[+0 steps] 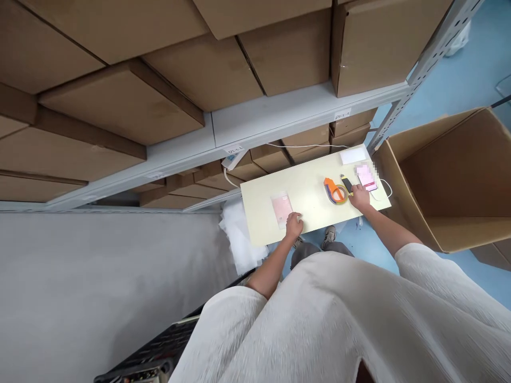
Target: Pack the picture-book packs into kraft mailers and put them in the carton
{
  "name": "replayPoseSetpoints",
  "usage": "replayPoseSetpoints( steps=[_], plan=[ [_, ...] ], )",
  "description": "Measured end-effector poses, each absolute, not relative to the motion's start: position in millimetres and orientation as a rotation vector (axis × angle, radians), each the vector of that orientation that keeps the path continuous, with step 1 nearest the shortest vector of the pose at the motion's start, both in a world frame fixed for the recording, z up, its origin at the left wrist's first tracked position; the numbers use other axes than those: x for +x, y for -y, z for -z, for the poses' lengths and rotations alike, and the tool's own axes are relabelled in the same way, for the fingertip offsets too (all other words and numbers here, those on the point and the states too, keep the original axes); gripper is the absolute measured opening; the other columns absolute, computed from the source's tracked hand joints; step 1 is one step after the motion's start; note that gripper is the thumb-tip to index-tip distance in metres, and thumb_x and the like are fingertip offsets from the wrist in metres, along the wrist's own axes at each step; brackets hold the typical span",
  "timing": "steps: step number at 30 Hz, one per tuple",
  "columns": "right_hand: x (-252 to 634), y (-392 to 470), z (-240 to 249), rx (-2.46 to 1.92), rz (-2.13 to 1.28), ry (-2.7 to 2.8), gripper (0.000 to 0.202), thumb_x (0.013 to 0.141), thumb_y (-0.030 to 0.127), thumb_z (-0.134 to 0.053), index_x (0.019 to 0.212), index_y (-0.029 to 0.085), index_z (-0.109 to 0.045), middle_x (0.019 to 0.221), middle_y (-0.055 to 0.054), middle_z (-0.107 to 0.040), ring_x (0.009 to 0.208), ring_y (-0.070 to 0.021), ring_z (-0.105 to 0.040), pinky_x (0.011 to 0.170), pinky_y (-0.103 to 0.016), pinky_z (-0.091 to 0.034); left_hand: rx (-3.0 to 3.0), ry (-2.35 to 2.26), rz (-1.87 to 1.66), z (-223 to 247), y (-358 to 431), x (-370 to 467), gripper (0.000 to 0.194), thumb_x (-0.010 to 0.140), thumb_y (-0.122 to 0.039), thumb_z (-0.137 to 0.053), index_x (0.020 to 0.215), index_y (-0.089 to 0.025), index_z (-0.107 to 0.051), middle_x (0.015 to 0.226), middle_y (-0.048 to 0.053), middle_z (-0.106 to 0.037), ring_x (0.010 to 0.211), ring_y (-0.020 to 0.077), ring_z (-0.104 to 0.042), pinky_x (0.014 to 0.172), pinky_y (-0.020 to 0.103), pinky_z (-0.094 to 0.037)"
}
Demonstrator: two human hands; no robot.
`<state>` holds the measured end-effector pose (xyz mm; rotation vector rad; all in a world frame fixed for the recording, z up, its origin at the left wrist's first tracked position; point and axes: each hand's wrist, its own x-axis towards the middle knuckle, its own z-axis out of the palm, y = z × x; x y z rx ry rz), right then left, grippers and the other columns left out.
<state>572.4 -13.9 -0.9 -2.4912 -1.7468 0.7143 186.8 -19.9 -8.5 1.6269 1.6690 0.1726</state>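
On a pale yellow board-like table (259, 191) lies a flat clear plastic bag (281, 209) with a pink sheet or card in it. My left hand (294, 225) is at its near right edge, fingers curled in and closed on that edge. Toward the table's right end my right hand (360, 197) has its fingers closed at the near end of a black and yellow utility knife (347, 185). Just left of the knife sits an orange tape dispenser (330, 187) with coloured rings. A phone (366, 178) with a pink screen lies beyond my right hand.
A white flat box (353, 155) sits at the table's far right corner. Shelving (279, 114) packed with cardboard boxes (295, 53) rises in front. A large open carton (411, 197) stands at right, white packing sheets (241, 234) at left. A power strip (235, 158) hangs at the shelf.
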Motion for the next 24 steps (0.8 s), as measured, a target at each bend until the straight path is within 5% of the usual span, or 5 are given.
replayPoseSetpoints(
  steps=[10,18,24],
  plan=[
    [583,9,4,-2.446,-0.780,1.567,0.033,0.091,0.018,-0.064,0.123,0.019,-0.065,0.130,-0.022,-0.071,0.126,-0.0388,-0.058,0.099,-0.047,-0.052,1.635,-1.655,-0.124,10,13,194,0.034,0.086,-0.008,-0.057,0.113,-0.023,-0.071,0.136,0.013,-0.069,0.140,0.0289,-0.062,0.124,0.046,-0.047],
    [575,-20,-33,-1.869,-0.977,0.790,0.060,0.085,0.042,-0.071,0.140,0.023,-0.056,0.121,-0.010,-0.075,0.103,-0.0254,-0.071,0.092,-0.041,-0.061,1.669,-1.615,-0.203,3,3,204,0.038,0.087,-0.005,-0.059,0.116,-0.025,-0.073,0.141,0.011,-0.069,0.148,0.0294,-0.058,0.127,0.046,-0.046],
    [499,-25,-73,-1.504,-1.377,0.752,0.033,0.090,0.039,-0.068,0.119,0.026,-0.061,0.105,-0.005,-0.076,0.090,-0.0228,-0.074,0.079,-0.038,-0.063,1.684,-1.592,-0.248,-1,7,182,0.041,0.085,-0.005,-0.059,0.117,-0.026,-0.073,0.141,0.011,-0.069,0.148,0.0294,-0.058,0.127,0.047,-0.046]
  ],
)
